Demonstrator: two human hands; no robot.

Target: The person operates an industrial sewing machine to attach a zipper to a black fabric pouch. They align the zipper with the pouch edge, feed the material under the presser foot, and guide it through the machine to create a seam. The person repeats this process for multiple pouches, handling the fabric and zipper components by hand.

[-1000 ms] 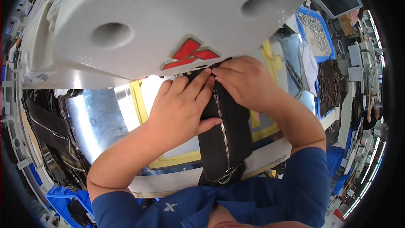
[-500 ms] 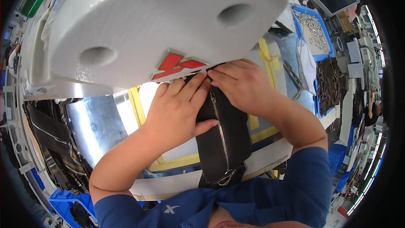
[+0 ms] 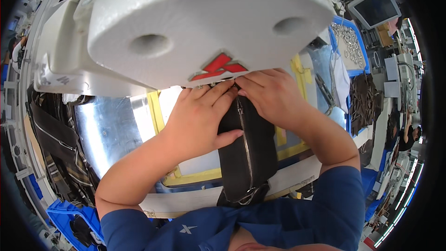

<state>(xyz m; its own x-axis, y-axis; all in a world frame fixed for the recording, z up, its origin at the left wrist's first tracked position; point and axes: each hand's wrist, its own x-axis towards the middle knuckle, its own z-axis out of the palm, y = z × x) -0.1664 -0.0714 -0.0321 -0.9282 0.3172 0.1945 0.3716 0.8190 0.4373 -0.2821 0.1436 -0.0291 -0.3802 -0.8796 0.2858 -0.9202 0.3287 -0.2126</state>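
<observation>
A long black fabric piece with a metal zipper (image 3: pixel 247 153) lies lengthwise below the sewing machine head (image 3: pixel 204 23), its near end against my body. The zipper pull shows close to its far end. My left hand (image 3: pixel 197 118) lies on the fabric's left side, fingers stretched forward and thumb spread out beside the zipper teeth. At the far end my right hand (image 3: pixel 274 95) has its fingers together, with the thumb close under them on the fabric. Both sets of fingertips meet there, partly hidden by the machine head.
Yellow tape (image 3: pixel 193 176) borders the plate under the work. To the left hang dark zippered and plaid pieces (image 3: pixel 55 135), above a blue bin (image 3: pixel 69 211). On the right are a blue tray of metal rings (image 3: pixel 346 42), scissors (image 3: pixel 324 90), dark fabric strips (image 3: pixel 364 95) and a monitor (image 3: pixel 375 7).
The view has shifted, so the machine head appears farther right. My hands and the black zippered fabric piece keep nearly the same positions relative to each other.
</observation>
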